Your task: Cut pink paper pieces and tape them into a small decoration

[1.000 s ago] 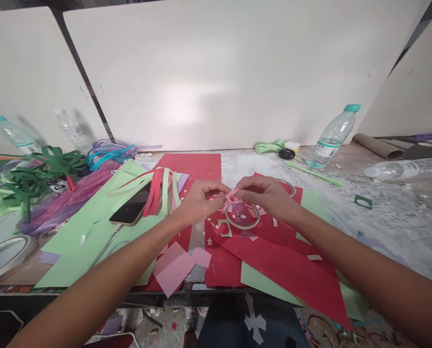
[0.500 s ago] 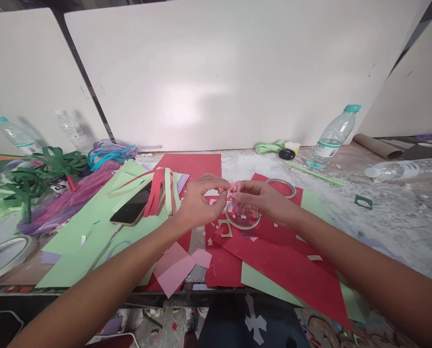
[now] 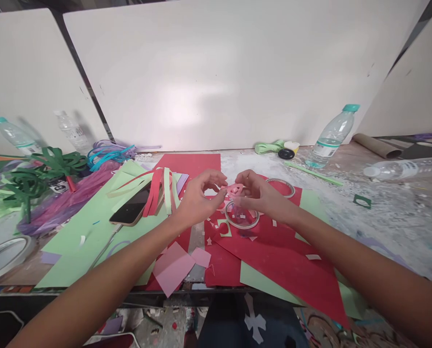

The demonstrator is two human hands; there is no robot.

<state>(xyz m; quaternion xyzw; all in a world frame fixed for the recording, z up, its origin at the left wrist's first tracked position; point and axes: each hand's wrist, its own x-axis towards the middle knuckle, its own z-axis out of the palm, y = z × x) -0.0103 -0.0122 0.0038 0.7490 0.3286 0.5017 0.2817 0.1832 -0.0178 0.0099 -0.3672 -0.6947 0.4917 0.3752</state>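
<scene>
I am pinching a small curled pink paper strip [image 3: 234, 189] between the fingertips of both hands, my left hand [image 3: 198, 197] gripping its left end with thumb and forefinger, my right hand [image 3: 260, 194] closing on its right end the same way, the other fingers loosely curled. I am holding it in the air just above the table, probably so the little loop keeps its shape while I work it. Directly beneath it a clear ring of adhesive tape [image 3: 242, 216] is lying flat on a sheet of red craft paper [image 3: 284, 270], close enough, I judge, to reach without letting go for long. A second tape ring [image 3: 281, 187] is sitting just beyond my right hand. Small white and pale green scraps are dotting the red sheet. To my left, a black smartphone [image 3: 133, 207] is resting on a light green paper sheet [image 3: 78, 251], partly under a bundle of cut red and green paper strips [image 3: 159, 191]. Farther right, a clear plastic water bottle with a teal cap [image 3: 332, 135] is standing near the white backboard [image 3: 230, 72].
</scene>
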